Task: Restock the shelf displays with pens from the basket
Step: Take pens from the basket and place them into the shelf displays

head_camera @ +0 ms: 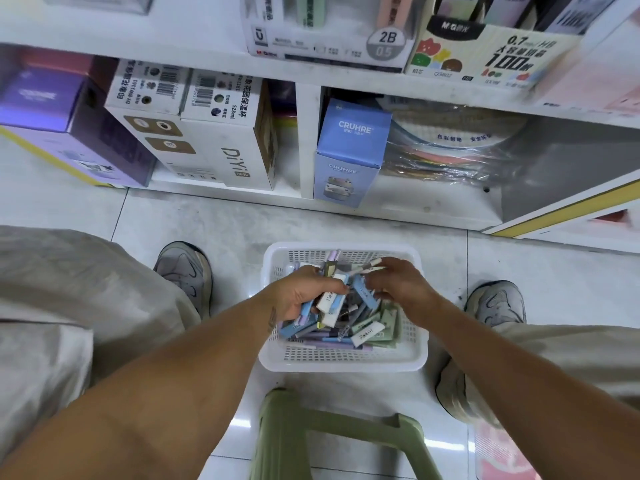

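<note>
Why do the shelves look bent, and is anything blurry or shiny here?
Head view: the wide lens bows the shelf edges; the boxes at top right are smeared by motion blur; the floor tiles show pale glare by the stool; both hands in the basket look fairly sharp.

both bare forearms reach forward and down, converging toward the middle. the left hand (298, 293) is turned thumb-side up, its fingers curled round a bunch of pens (320, 308), with the thumb laid across the top of them. the right hand (398, 284) is palm down, knuckles up, fingers bent downward among the loose pens; whether it grips one cannot be told.
</note>
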